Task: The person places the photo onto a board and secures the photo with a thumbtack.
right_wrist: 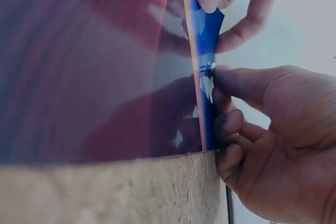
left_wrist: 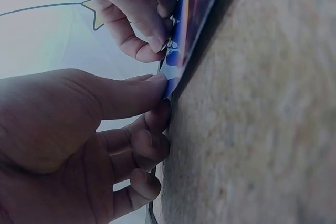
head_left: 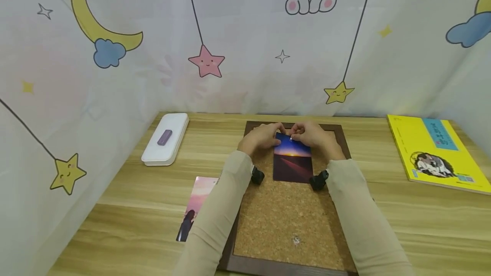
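A sunset photo card (head_left: 293, 161) lies on the upper part of a brown-framed cork board (head_left: 284, 212). At its top left corner my left hand (head_left: 264, 135) pinches the card, the thumb (left_wrist: 142, 94) on its printed face. Close by, my right hand (head_left: 312, 134) holds a small clear push pin (right_wrist: 209, 69) between thumb and fingers, against the blue top strip of the card. Whether the pin's point has entered the cork is hidden. Lower on the board sits a little cluster of clear pins (head_left: 296, 240).
Left of the board lies a pink photo card (head_left: 195, 195), partly under my left sleeve. A white case (head_left: 170, 129) with a purple block (head_left: 164, 137) on top stands at the back left. To the right is a yellow book (head_left: 422, 139). A patterned curtain (head_left: 245, 84) closes off the back.
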A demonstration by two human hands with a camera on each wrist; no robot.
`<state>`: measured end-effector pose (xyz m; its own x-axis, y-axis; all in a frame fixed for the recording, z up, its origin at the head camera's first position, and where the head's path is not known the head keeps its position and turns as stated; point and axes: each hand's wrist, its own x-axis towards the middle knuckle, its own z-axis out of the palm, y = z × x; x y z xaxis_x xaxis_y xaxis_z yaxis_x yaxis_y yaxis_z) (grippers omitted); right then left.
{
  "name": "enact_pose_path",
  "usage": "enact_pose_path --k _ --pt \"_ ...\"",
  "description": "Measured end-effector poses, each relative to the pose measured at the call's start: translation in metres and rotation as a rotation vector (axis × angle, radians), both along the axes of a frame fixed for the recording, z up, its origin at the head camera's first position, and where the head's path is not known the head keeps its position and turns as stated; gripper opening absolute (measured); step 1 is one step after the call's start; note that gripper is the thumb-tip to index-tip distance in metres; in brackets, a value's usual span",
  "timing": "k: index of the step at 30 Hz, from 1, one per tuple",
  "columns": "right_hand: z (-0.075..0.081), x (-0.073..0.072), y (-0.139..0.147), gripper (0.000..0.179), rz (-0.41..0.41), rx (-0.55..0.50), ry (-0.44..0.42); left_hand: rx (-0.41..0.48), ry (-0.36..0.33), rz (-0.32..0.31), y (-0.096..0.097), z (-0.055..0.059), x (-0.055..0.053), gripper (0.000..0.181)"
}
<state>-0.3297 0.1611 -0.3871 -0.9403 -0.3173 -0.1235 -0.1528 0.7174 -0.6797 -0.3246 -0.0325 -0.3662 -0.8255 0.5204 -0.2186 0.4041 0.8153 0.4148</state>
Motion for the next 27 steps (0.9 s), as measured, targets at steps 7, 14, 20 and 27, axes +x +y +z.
enact_pose_path --k 7,14,20,27 --pt "-0.0018 0.0005 -0.0030 0.009 -0.043 0.005 -0.005 -0.007 -0.008 0.012 0.0010 -0.0008 0.0011 0.036" --pt "0.0015 0.0000 -0.0060 0.009 -0.075 0.043 -0.011 -0.018 0.006 0.015 0.0011 0.0008 0.0001 0.036" --pt "0.0025 0.0002 -0.0070 0.012 -0.100 0.064 -0.043 -0.018 -0.003 0.020 0.0010 0.0015 0.0011 0.036" --pt "0.0034 -0.0008 -0.0068 0.011 -0.112 0.071 -0.061 -0.011 -0.018 0.019 0.0015 0.0020 0.0015 0.036"
